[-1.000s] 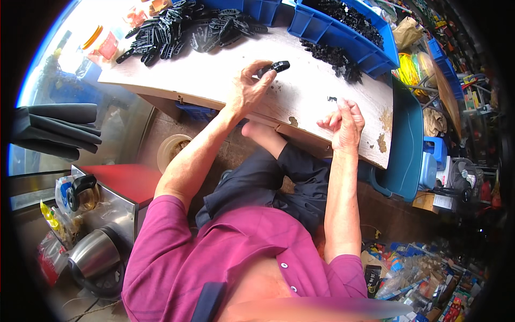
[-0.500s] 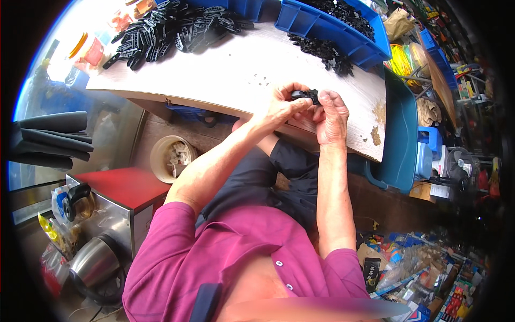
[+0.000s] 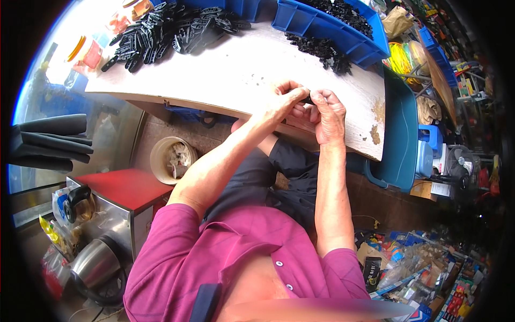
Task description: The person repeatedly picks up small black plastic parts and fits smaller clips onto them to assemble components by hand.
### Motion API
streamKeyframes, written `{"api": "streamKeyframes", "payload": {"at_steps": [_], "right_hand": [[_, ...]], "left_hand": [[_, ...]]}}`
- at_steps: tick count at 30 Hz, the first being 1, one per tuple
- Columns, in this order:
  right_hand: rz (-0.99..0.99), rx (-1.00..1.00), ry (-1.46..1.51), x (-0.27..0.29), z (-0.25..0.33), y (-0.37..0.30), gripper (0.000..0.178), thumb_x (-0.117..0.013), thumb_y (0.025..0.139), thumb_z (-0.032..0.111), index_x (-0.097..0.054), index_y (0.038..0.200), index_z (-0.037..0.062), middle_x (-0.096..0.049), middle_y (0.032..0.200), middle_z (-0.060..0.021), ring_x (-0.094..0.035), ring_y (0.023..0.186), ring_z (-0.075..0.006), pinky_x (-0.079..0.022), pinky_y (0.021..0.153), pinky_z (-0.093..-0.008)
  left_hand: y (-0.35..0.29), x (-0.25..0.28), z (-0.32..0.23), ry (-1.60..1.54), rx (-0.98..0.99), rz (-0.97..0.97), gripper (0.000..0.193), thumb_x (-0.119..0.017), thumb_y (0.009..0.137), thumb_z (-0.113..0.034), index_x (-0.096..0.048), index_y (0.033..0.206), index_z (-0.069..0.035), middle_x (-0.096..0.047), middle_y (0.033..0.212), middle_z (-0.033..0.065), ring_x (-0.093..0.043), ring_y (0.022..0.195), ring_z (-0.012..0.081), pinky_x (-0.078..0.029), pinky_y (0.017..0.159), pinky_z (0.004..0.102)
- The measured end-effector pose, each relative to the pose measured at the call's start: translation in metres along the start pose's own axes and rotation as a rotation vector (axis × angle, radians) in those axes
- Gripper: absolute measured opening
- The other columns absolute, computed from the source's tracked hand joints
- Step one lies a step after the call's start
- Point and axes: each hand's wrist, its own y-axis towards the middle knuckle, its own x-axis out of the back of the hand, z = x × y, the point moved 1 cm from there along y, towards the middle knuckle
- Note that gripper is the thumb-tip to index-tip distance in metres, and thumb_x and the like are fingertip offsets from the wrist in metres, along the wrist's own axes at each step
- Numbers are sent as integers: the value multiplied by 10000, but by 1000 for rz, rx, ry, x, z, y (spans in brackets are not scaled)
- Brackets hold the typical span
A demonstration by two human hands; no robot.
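Above the front edge of the pale table (image 3: 230,70), both hands meet with fingertips close together. Between them sits a small black plastic part (image 3: 307,100), mostly covered by fingers. My left hand (image 3: 286,101) is closed, thumb and forefinger pinching the part. My right hand (image 3: 330,115) is closed too, with thumb and fingertips against the part's right end; whether it holds a separate piece is hidden. Long black plastic pieces (image 3: 142,43) lie heaped at the far left of the table. A pile of tiny black parts (image 3: 324,55) lies beyond my hands.
A blue bin (image 3: 330,33) of small black parts stands at the far right of the table. A teal tub (image 3: 399,134) adjoins the right edge. Below the table are a cream bucket (image 3: 158,161) and a red-topped metal box (image 3: 120,188). Assorted clutter (image 3: 418,268) covers the lower right.
My fingers have closed further over the black part, so less of it shows. Both hands remain at nearly the same spot above the table edge.
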Motion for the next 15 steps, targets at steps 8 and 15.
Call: {"api": "streamKeyframes", "payload": {"at_steps": [8, 15], "right_hand": [[99, -155, -218, -5, 6, 2, 281, -661, 879, 282, -617, 823, 10, -524, 567, -25, -444, 393, -106, -461, 416, -273], [-49, -6, -253, -8, -7, -4, 240, -644, 862, 260, -603, 769, 43, -549, 670, -17, -420, 396, -79, -428, 344, -262]], "left_hand": [[1, 5, 6, -133, -62, -62, 142, -644, 866, -148, -633, 926, -20, -608, 723, 19, -553, 563, 54, -500, 540, 205], [-1, 6, 6, -131, -55, 38, 156, -677, 832, -175, -650, 931, -57, -638, 753, 24, -565, 563, 73, -494, 536, 212]]}}
